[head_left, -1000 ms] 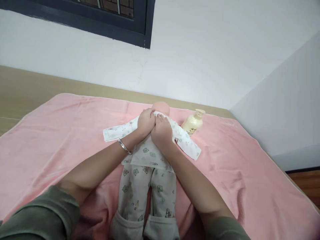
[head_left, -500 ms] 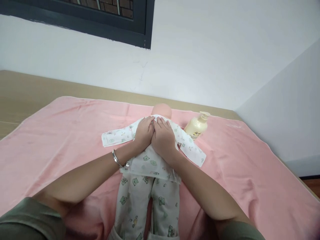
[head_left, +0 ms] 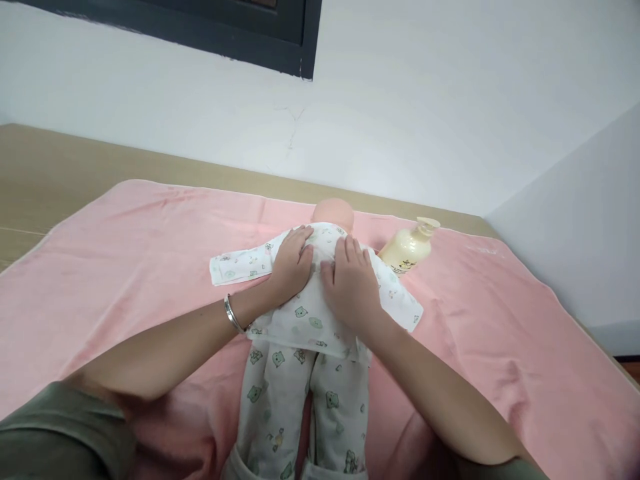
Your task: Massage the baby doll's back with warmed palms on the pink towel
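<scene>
A baby doll (head_left: 334, 212) lies on its back on a pink towel (head_left: 125, 267), dressed in a white printed top (head_left: 310, 313) and matching trousers (head_left: 305, 393). My left hand (head_left: 290, 263) rests flat on the left side of the doll's chest, fingers stretched out, a silver bracelet at its wrist. My right hand (head_left: 353, 283) lies flat on the right side of the chest, fingers spread. A small gap of cloth shows between the two hands. Both sleeves of the top stick out sideways.
A cream pump bottle (head_left: 410, 248) lies on the towel just right of the doll's shoulder. The towel covers a wooden surface (head_left: 45, 167) against a white wall (head_left: 425, 100); a dark window frame (head_left: 280, 40) is above. The towel's right edge drops off near a corner.
My hands were pressed together at the doll's collar; now they have slid apart and lie flat on the chest. The view has shifted slightly.
</scene>
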Demonstrator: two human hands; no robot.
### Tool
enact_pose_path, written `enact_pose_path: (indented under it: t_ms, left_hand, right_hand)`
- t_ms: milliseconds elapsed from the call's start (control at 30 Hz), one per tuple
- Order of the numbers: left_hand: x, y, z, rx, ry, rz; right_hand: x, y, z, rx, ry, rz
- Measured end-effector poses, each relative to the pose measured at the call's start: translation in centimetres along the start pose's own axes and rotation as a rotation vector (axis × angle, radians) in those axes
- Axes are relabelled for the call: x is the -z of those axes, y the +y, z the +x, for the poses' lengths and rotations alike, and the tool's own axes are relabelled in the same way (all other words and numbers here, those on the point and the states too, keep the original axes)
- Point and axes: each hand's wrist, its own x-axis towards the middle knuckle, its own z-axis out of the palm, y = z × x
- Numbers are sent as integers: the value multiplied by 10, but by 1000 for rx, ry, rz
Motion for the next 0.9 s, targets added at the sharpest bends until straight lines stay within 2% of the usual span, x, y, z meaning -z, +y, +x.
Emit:
enact_pose_path:
  t_ms: [100, 233, 367, 433, 500, 600, 667, 767, 833, 900]
  left_hand:
    - [-1, -4, 0, -3, 32, -19]
    - [-1, -5, 0, -45, 31, -24]
    - [0, -2, 1, -56, 9, 2]
    - [1, -2, 1, -53, 5, 1]
    - [1, -2, 1, -50, 7, -5]
    - [1, -2, 1, -39, 17, -18]
    - [2, -3, 0, -39, 15, -31]
    - [2, -3, 1, -69, 6, -30]
    - [2, -5, 2, -85, 6, -21]
    - [1, -6, 3, -85, 5, -14]
  right_hand:
    - [-1, -12, -12, 164, 4, -18]
    - [2, 9, 16, 327, -136, 55]
    - [8, 36, 47, 183, -200, 78]
    - [9, 32, 42, 91, -164, 43]
    - [7, 16, 25, 45, -97, -14]
    - [4, -8, -1, 158, -40, -47]
    - [3, -11, -3, 268, -66, -19]
    - [5, 8, 19, 318, -158, 57]
    - [7, 23, 35, 285, -202, 83]
    - [8, 27, 41, 212, -202, 73]
